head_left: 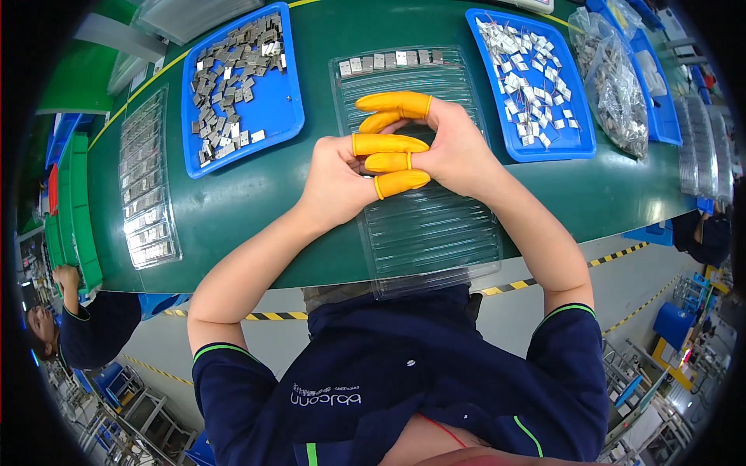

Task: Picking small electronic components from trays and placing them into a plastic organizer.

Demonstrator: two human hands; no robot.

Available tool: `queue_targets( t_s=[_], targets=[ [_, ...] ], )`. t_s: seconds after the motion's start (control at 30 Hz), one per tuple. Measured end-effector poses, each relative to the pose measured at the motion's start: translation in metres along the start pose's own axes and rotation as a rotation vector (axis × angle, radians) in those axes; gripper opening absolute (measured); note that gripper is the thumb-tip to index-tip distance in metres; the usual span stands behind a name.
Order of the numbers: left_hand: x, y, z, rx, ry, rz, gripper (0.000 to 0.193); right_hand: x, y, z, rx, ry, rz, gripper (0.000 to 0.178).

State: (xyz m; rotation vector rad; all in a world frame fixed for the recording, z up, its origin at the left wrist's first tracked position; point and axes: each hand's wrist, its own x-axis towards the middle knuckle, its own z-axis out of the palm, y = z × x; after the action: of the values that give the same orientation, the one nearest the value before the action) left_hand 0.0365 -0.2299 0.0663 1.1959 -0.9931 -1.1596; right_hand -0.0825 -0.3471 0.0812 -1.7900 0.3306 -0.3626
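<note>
My left hand [336, 180] and my right hand [460, 147] meet over the middle of a clear ribbed plastic tray [435, 241]. Yellow finger cots cover the thumbs and several fingertips. Both hands are closed in a pinch, fingertips together; whatever is between them is hidden. Along the tray's far end lies a row of small flat silver and white parts [390, 60]. To the left, a blue tray [278, 105] holds many loose grey metal pieces [247, 48]. On the right, another blue tray [576, 142] carries small white pieces with thin wires [536, 85].
A filled clear tray [148, 186] lies at the far left of the green table [318, 252], near green bins [76, 210]. Right of the trays sits a bulging plastic bag [618, 97], with stacked clear trays [697, 147] beyond. A co-worker's hand [67, 276] shows at left.
</note>
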Motion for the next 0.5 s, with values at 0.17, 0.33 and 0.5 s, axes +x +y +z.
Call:
queue_targets(
  t_s=[0.17,0.33,0.5],
  targets=[
    [-0.0009,-0.0007,0.0026,0.029,0.063,-0.002,0.027,0.0002,-0.0038,0.0011,-0.119,0.078,-0.010,0.050],
    [-0.0021,0.0011,0.0020,0.221,0.083,0.050,0.030,-0.0001,-0.0003,0.0028,-0.201,0.070,-0.058,0.054],
    [-0.0022,0.0005,0.0040,0.319,0.082,0.092,0.031,-0.0011,0.0003,0.0067,-0.143,0.079,-0.023,0.067]
  ],
)
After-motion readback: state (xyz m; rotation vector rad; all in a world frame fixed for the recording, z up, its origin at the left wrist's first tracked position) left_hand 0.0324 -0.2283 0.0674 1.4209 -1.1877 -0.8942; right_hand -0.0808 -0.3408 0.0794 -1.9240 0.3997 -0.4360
